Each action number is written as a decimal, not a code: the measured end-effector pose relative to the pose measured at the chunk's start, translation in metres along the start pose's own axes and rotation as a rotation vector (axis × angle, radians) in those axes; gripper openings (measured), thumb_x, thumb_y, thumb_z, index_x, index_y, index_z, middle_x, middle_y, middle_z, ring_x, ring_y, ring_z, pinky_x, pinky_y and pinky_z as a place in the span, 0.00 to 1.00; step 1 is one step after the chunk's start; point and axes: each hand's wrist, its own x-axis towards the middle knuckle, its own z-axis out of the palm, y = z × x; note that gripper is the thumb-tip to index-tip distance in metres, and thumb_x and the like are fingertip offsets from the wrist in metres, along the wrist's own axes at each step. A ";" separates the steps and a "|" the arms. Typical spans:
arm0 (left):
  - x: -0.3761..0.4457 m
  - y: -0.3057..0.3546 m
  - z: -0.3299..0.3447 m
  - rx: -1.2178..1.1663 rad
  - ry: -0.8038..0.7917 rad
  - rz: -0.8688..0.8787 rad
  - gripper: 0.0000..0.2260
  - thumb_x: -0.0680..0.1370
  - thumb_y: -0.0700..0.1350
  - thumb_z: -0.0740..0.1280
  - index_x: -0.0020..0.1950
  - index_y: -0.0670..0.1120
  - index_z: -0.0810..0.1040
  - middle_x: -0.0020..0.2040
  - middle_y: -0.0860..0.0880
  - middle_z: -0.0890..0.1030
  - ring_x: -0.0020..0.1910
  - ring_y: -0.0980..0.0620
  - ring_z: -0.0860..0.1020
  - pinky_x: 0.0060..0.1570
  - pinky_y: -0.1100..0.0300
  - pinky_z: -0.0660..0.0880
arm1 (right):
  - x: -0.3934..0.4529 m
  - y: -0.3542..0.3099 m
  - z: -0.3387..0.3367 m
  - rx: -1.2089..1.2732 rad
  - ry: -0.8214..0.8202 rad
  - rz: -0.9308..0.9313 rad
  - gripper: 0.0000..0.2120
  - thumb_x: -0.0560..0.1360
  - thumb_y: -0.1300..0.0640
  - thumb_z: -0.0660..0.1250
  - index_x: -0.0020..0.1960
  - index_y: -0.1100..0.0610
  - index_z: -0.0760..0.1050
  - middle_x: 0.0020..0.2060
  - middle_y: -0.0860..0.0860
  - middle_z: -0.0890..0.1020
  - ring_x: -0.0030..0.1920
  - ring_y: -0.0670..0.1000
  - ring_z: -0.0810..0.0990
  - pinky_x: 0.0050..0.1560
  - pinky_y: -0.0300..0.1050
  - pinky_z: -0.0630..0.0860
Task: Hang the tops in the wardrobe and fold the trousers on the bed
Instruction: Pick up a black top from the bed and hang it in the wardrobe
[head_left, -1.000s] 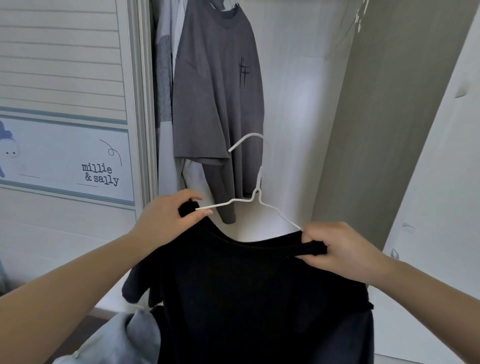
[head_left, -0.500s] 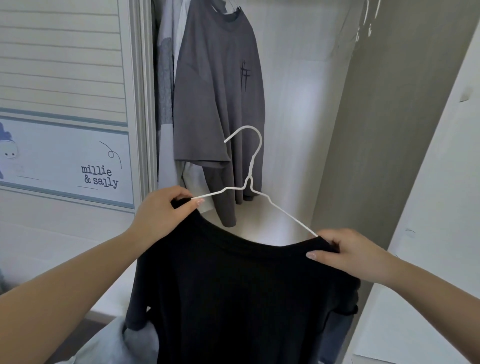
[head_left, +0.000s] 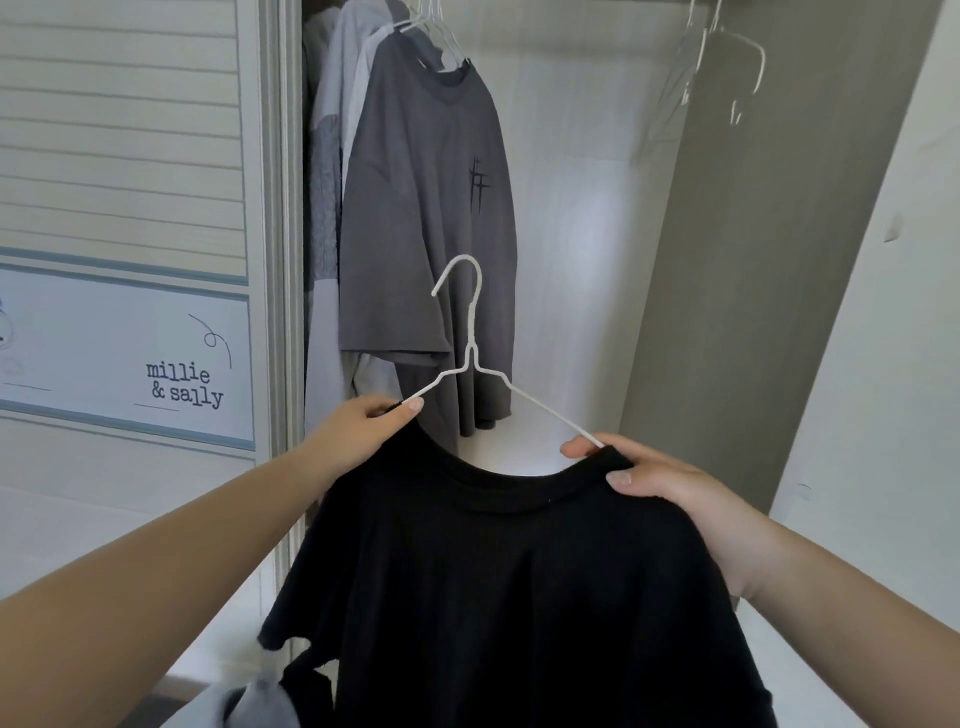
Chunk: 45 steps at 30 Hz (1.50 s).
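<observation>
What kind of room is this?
Likely a bedroom, at an open wardrobe: a grey T-shirt hangs inside, spare wire hangers beside it, and a sliding door on the left.

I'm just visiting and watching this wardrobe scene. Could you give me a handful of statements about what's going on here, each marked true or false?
1. Both hands grip the black ribbed top at its shoulders. True: the left hand pinches one shoulder, the right hand the other.
2. The white wire hanger is already hooked on the wardrobe rail. False: its hook stands free in the air, below the rail.
3. A grey short-sleeved T-shirt hangs in the wardrobe behind the hanger. True.
4. The grey T-shirt is plain, with no marking. False: a small dark line design sits on its chest.
5. Spare empty wire hangers hang at the upper right. True.
</observation>
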 end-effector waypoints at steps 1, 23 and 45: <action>0.002 0.002 0.004 -0.016 -0.016 0.009 0.14 0.72 0.68 0.62 0.47 0.60 0.77 0.48 0.59 0.79 0.49 0.61 0.75 0.47 0.62 0.70 | 0.008 -0.003 0.003 -0.055 0.041 0.006 0.11 0.69 0.63 0.70 0.51 0.55 0.78 0.43 0.50 0.82 0.38 0.41 0.82 0.39 0.30 0.74; 0.101 0.111 0.031 -0.529 -0.272 0.373 0.12 0.77 0.51 0.63 0.58 0.65 0.70 0.52 0.73 0.78 0.54 0.73 0.74 0.43 0.76 0.72 | 0.218 -0.083 -0.025 -0.108 0.565 -0.439 0.15 0.75 0.61 0.61 0.57 0.47 0.78 0.41 0.43 0.77 0.41 0.40 0.78 0.39 0.26 0.71; 0.328 0.219 -0.079 -0.267 0.372 0.696 0.20 0.81 0.35 0.57 0.62 0.58 0.77 0.55 0.59 0.82 0.58 0.59 0.78 0.65 0.54 0.71 | 0.472 -0.342 -0.090 -0.261 0.619 -0.811 0.17 0.71 0.60 0.61 0.26 0.54 0.58 0.22 0.48 0.62 0.27 0.51 0.59 0.28 0.46 0.55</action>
